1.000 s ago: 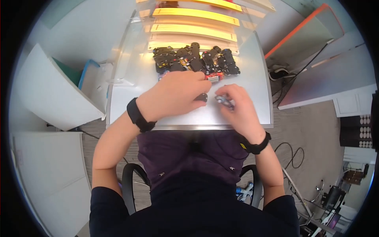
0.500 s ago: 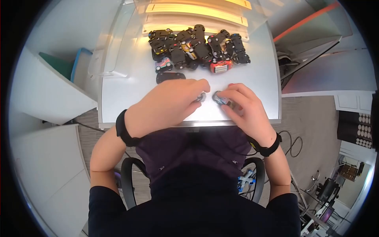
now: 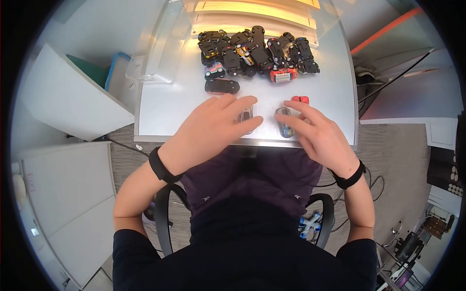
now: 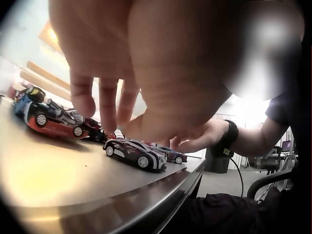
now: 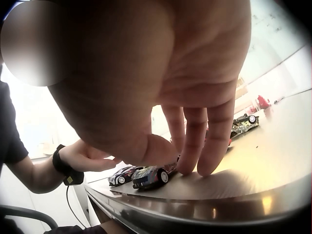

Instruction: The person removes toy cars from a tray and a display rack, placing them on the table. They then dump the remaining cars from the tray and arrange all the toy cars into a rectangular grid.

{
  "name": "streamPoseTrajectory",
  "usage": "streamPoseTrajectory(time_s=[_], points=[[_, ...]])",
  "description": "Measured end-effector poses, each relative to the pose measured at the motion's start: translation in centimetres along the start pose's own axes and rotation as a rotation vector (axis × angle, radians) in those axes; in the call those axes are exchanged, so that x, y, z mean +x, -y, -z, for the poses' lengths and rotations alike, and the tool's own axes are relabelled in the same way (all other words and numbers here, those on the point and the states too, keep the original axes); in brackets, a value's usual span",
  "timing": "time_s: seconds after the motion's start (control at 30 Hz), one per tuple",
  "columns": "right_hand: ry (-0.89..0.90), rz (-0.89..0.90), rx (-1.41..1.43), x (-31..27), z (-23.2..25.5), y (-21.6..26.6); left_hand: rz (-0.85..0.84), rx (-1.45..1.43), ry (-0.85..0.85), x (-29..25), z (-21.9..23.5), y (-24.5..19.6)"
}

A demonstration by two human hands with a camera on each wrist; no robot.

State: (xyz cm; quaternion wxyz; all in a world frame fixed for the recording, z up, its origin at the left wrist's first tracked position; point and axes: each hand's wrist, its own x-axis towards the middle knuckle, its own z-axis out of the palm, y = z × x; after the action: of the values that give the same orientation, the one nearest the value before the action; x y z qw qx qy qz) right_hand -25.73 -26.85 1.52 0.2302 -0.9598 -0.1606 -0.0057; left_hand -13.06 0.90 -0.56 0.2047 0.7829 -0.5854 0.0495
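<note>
Near the table's front edge, a black-and-white toy car (image 3: 246, 115) stands on its wheels, its stripes plain in the left wrist view. My left hand (image 3: 206, 121) hovers over it, index finger and thumb spread to either side. To its right stands a grey-blue toy car (image 3: 286, 123), nose and wheel showing in the right wrist view. Beside that car is my right hand (image 3: 326, 138), fingers extended and apart, fingertips overlapping its upper side. A small red toy car (image 3: 300, 99) sits just beyond the right fingertips.
Several toy cars (image 3: 232, 60), many upside down, are heaped at the back of the white table (image 3: 160, 111). A dark overturned car (image 3: 222, 87) lies ahead of the left hand. Behind the heap rise yellow-lit slats (image 3: 257, 19); a clear plastic bin (image 3: 158, 70) stands at the left.
Both hands have loosened from the two cars, which now stand on the table under spread fingers. The red car has come into view past the right hand. The head view has shifted.
</note>
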Motion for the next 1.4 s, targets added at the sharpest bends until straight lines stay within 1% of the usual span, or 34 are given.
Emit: streamPoseTrajectory(time_s=[0.03, 0.13, 0.23, 0.33, 0.43, 0.53, 0.57, 0.63, 0.73, 0.8, 0.87, 0.9, 0.93, 0.97, 1.0, 1.07, 1.13, 1.17, 1.2, 1.27, 1.33, 1.37, 1.4], points=[[0.017, 0.036, -0.019, 0.0, 0.1, -0.1, -0.043, 0.029, 0.003, 0.1, -0.1, -0.1], [-0.031, 0.057, -0.050, 0.0, -0.4, -0.9, -0.022, 0.041, 0.094, 0.2, -0.1, 0.1], [-0.058, -0.010, -0.125, -0.3, -0.2, -1.1, 0.015, 0.049, 0.059, -0.6, 0.1, 0.2], [-0.191, 0.028, -0.196, -0.6, 0.5, -1.4, 0.247, 0.033, 0.159, -2.3, 2.0, 0.1], [-0.179, -0.070, -0.093, -2.2, 0.9, -2.7, 0.426, -0.022, 0.086, -5.4, 3.0, 0.8], [-0.170, -0.185, -0.070, -3.9, 1.8, -2.9, 0.597, 0.019, 0.015, -8.2, 4.5, 0.8], [-0.164, -0.218, -0.090, -4.6, 2.1, -3.2, 0.619, 0.036, -0.002, -9.3, 4.9, 1.1], [-0.192, -0.215, -0.145, -5.6, 2.7, -3.6, 0.675, 0.072, -0.049, -10.9, 5.4, 1.7], [-0.189, -0.171, -0.155, -4.9, 2.1, -3.1, 0.613, -0.015, -0.115, -10.9, 4.4, 2.0], [-0.200, -0.113, -0.097, -3.1, 0.2, -1.9, 0.478, -0.142, -0.084, -7.8, 2.9, 1.3], [-0.231, -0.029, -0.007, -0.2, -1.9, -0.1, 0.299, -0.176, -0.083, -4.0, 0.2, -0.1], [-0.218, -0.016, -0.040, 1.0, -2.2, 0.7, 0.247, -0.193, -0.036, -2.3, -0.6, -1.2], [-0.201, -0.005, -0.072, 1.9, -2.3, 1.5, 0.231, -0.196, 0.008, -1.2, -1.1, -2.0], [-0.182, 0.001, -0.098, 2.3, -2.4, 1.9, 0.236, -0.152, 0.024, -1.2, -0.6, -2.0], [-0.162, -0.032, -0.095, 1.7, -1.8, 1.7, 0.236, -0.109, 0.043, -1.1, 0.0, -1.9], [-0.129, -0.097, -0.093, -0.4, 0.3, 0.0, 0.306, -0.033, 0.056, -3.6, 1.8, -0.1], [-0.102, -0.197, -0.125, -2.9, 2.0, -1.6, 0.398, 0.056, -0.002, -7.0, 3.9, 1.7], [-0.106, -0.245, -0.110, -4.0, 2.2, -2.0, 0.448, 0.049, 0.000, -8.5, 4.5, 2.0], [-0.122, -0.227, -0.090, -4.0, 2.0, -2.1, 0.500, 0.043, 0.003, -9.3, 4.8, 2.1], [-0.150, -0.187, -0.049, -3.3, 1.1, -1.9, 0.443, 0.017, -0.035, -8.3, 3.7, 1.7], [-0.193, -0.074, 0.011, -0.4, -1.1, -0.1, 0.371, -0.051, -0.068, -5.8, 1.9, 0.8], [-0.183, -0.057, -0.036, 0.9, -1.9, 1.3, 0.326, -0.108, -0.078, -3.6, 0.4, 0.1], [-0.172, -0.043, -0.082, 1.7, -2.3, 2.2, 0.280, -0.166, -0.086, -2.6, -0.2, -0.2]])
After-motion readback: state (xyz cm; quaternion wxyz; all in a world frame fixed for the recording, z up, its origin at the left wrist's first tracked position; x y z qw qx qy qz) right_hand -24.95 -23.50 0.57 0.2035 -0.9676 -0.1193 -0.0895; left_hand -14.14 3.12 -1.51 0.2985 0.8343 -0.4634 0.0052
